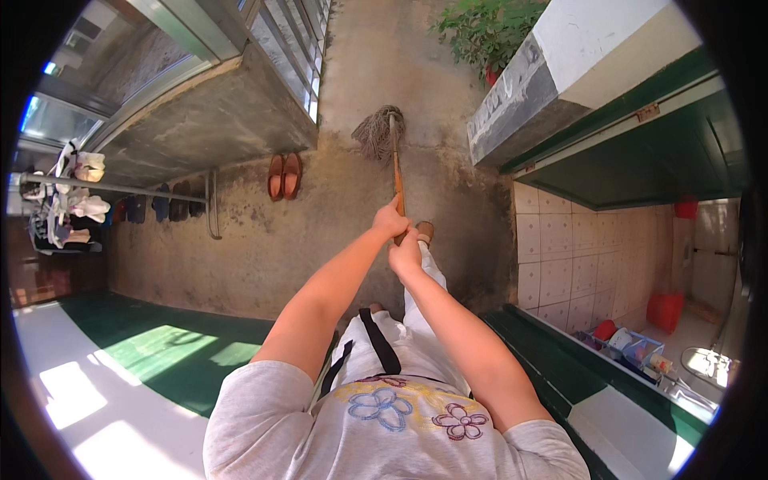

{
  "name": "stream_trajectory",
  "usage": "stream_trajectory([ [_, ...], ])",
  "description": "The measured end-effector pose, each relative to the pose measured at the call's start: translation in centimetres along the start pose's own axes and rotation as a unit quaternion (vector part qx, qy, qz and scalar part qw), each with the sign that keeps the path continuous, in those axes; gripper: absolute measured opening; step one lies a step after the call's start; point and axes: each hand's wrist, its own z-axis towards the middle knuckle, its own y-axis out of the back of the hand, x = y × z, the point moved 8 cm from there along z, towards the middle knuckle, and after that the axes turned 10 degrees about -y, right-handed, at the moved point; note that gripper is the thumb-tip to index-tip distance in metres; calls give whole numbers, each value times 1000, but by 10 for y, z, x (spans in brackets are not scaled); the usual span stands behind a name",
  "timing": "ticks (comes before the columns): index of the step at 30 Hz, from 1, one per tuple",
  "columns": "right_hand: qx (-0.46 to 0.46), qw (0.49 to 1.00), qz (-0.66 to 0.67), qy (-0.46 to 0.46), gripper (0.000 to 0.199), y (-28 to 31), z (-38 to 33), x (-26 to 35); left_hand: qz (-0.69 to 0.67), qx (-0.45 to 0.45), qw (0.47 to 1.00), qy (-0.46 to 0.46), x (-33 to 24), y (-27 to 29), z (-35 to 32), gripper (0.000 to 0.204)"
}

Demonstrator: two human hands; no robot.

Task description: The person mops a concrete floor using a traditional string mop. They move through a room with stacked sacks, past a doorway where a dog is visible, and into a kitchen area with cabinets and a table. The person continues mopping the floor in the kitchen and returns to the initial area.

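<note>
Both of my hands are closed around the wooden handle of a string mop. My left hand grips it farther out, and my right hand holds it close behind, nearer my body. The handle slants away from me, and its grey mop head rests on the concrete floor ahead. Much of the handle's near end is hidden by my hands. One brown shoe shows just beyond my right hand.
A pair of brown slippers lies to the left, near a metal rack with shoes. A green door and white wall block stand right. A potted plant is farther ahead. A tiled room holds a red bucket.
</note>
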Motion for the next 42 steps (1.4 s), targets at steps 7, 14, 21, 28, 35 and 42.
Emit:
stream_trajectory([
  [7,34,991,122,35,49,-4,188,150,0,18,999,36,-74,117,191,82],
  [14,97,977,184,-52,55,10,273,319,9,24,999,19,-101,223,348,84],
  [21,71,974,217,11,42,-18,435,456,29,50,998,-1,-137,337,536,86],
  [28,85,960,268,-11,38,38,569,651,132,79,988,-12,-213,426,729,87],
  [35,10,980,182,83,43,72,750,790,94,70,993,-32,-278,505,932,87],
  [42,16,980,179,80,48,129,896,960,114,81,990,-31,-363,596,1119,87],
])
